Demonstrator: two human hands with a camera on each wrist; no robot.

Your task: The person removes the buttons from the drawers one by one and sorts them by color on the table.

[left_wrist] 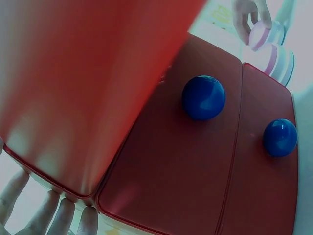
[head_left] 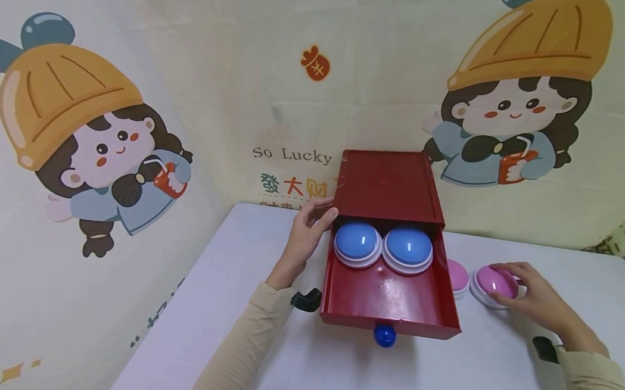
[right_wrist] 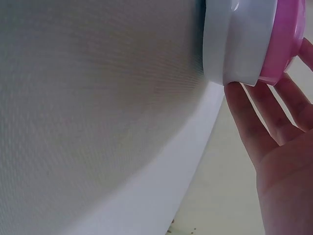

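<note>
A red drawer cabinet [head_left: 390, 185] stands on the table with one drawer [head_left: 381, 294] pulled out. Two blue dome push buttons with white bases, a left one [head_left: 356, 242] and a right one [head_left: 409, 247], sit side by side at the drawer's back. My left hand [head_left: 306, 233] rests against the cabinet's left side, its fingertips touching the edge in the left wrist view. Right of the drawer, my right hand [head_left: 539, 298] grips a pink dome push button [head_left: 495, 282] by its sides. Another pink push button [head_left: 457, 276] is partly hidden by the drawer wall.
A blue knob [head_left: 385, 336] sticks out from the open drawer's front. Closed drawer fronts below carry two more blue knobs, one nearer [left_wrist: 203, 97] and one farther [left_wrist: 280, 137]. A printed cloth [head_left: 275, 97] hangs behind the white table [head_left: 233, 262].
</note>
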